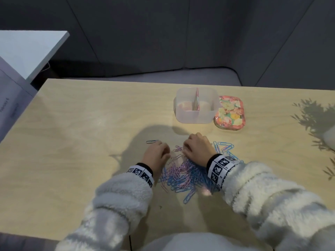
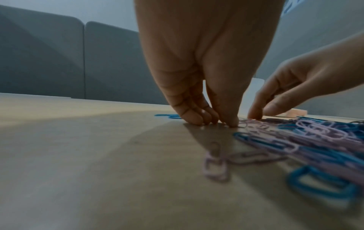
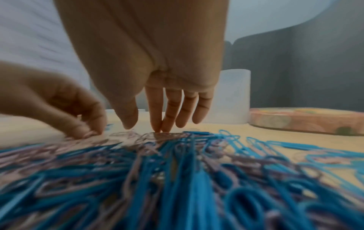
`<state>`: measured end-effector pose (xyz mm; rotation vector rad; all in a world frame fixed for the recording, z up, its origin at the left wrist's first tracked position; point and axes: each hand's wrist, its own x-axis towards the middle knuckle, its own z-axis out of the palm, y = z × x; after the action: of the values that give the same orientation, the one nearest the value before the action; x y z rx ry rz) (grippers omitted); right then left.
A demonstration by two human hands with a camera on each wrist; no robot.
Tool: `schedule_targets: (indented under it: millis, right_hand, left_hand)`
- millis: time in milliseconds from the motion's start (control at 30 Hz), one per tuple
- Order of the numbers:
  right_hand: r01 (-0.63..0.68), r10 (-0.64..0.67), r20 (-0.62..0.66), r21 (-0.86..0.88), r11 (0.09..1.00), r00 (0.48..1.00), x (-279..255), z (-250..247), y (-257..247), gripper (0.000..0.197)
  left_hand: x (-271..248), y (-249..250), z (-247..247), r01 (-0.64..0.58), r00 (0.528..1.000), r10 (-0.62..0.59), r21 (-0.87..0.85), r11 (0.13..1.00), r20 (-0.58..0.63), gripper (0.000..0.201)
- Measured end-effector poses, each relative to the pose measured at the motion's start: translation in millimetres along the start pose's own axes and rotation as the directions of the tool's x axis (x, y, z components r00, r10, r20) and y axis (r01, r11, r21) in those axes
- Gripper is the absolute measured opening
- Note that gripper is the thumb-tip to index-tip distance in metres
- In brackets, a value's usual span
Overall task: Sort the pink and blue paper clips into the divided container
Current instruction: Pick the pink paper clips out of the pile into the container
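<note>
The mixed pile of pink and blue paper clips (image 1: 183, 174) lies on the table (image 1: 81, 142), short of the divided container (image 1: 196, 105). Left hand (image 1: 156, 153) curls its fingertips down at the pile's edge, whether pinching a clip I cannot tell; right hand (image 1: 197, 147) touches pink clips with relaxed fingers. Light, slick, prone to tangle: pinch one by its loop end

Both forearms, in fluffy white sleeves with patterned wristbands, reach forward over the near middle of the tabletop. The left hand (image 1: 157, 154) points down, fingers bunched together, tips touching the surface. Just beside it, the right hand (image 1: 197, 148) hangs palm-down with fingers extended downward, slightly spread, thumb apart.
</note>
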<state>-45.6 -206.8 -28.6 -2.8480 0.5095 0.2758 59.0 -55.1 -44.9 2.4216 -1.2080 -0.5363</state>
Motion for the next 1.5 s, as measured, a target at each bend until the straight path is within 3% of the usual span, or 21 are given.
schedule_targets:
  millis: [67,167,300,533,833,933,1000,1100,1200,1333,1433,1500]
  right_hand:
    - [0.038,-0.038,0.019,-0.012,0.999,0.999,-1.3,3.9,-7.3,0.032]
    - [-0.02,0.019,0.015,0.086,0.996,1.0,-0.1,1.1,-3.0,0.032]
    - [-0.042,0.042,0.026,-0.001,0.999,0.999,1.2,-2.5,0.4,0.027]
    - [-0.055,0.055,0.0,0.062,0.997,0.998,-0.7,3.9,-8.6,0.018]
    - [0.066,-0.06,0.086,-0.072,0.995,0.995,1.3,3.1,-9.9,0.026]
    - [-0.017,0.014,0.035,0.113,0.993,0.999,6.8,-9.8,-1.0,0.017]
    - [-0.068,0.099,-0.085,0.316,0.946,0.991,12.0,-29.8,5.0,0.013]
    - [-0.046,0.168,-0.247,0.435,0.899,0.954,32.5,-69.2,13.5,0.014]
    - [-0.063,0.22,-0.314,0.442,0.895,0.923,62.3,-91.8,23.2,0.015]
    - [-0.109,0.243,-0.257,0.444,0.889,0.935,86.0,-93.9,27.0,0.019]
    - [-0.11,0.247,-0.246,0.464,0.879,0.937,86.6,-92.4,27.8,0.025]
    - [-0.092,0.257,-0.283,0.488,0.868,0.924,79.5,-92.6,28.6,0.027]
  left_hand:
    - [3.3,6.9,2.8,-0.03,1.0,0.03,0.019,0.999,0.005,0.019]
    - [5.7,7.7,0.3,-0.087,0.996,0.088,0.023,0.996,-0.029,0.036]
    - [13.3,9.9,-5.3,-0.15,0.984,0.139,0.101,0.983,0.109,0.05]
    - [27.8,25.7,-4.2,-0.144,0.983,0.123,0.154,0.978,0.139,0.023]
    - [33.3,33.5,-5.7,-0.031,0.985,0.011,0.113,0.993,0.172,0.02]
    - [30.2,31.9,-3.6,-0.029,0.989,0.013,0.106,0.994,0.147,0.016]
    - [28.7,28.7,-3.5,-0.027,0.991,0.017,0.079,0.996,0.135,0.015]
    - [27.8,25.6,-8.3,-0.038,0.99,0.03,0.056,0.998,0.135,0.016]
    - [31.9,28.8,-19.9,-0.077,0.994,0.075,0.026,0.997,0.074,0.015]
    - [50.9,44.1,-46.6,-0.132,0.988,0.125,-0.072,0.989,-0.095,0.012]
    - [73.1,59.5,-65.7,-0.142,0.968,0.092,-0.205,0.969,-0.233,0.01]
    - [89.4,68.5,-73.5,-0.117,0.967,0.057,-0.236,0.965,-0.248,0.012]
